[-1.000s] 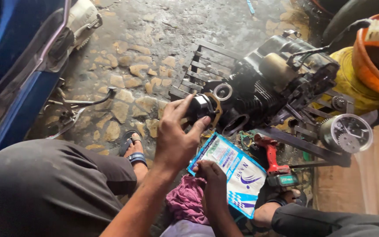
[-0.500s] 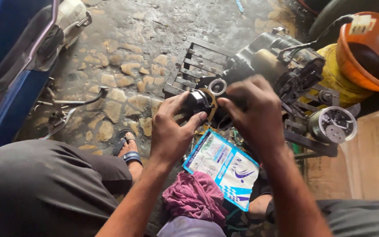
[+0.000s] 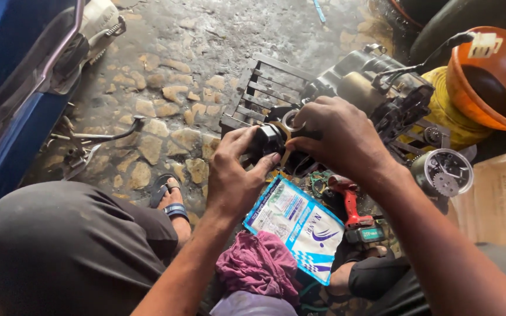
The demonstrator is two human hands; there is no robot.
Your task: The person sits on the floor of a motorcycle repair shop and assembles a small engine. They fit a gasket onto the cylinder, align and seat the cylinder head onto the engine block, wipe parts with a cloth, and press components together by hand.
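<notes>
My left hand [image 3: 238, 178] grips a small black engine part [image 3: 266, 140], fingers wrapped round it. My right hand [image 3: 338, 137] is pinched on the tan gasket ring [image 3: 289, 131] at its end. Hands nearly touching, both over the stone floor [image 3: 165, 64], just in front of the dark engine block [image 3: 376, 88].

Step in hand, I reckon: seating that ring on the part. Next move needs it lined up square w/ the bore, left hand holding steady; it's thin, so it could tear or slip.

Pkgs: flat blue-and-white printed pouch [image 3: 296, 227] lies just below my hands, tilted, beside a magenta rag [image 3: 259, 269]. Brown cardboard box [image 3: 502, 199] w/ dark lettering at far right. Orange bowl-shaped tub [image 3: 487, 79] top right, small white tag on its rim. Red cordless tool [image 3: 352, 208] just right of the pouch.
</notes>
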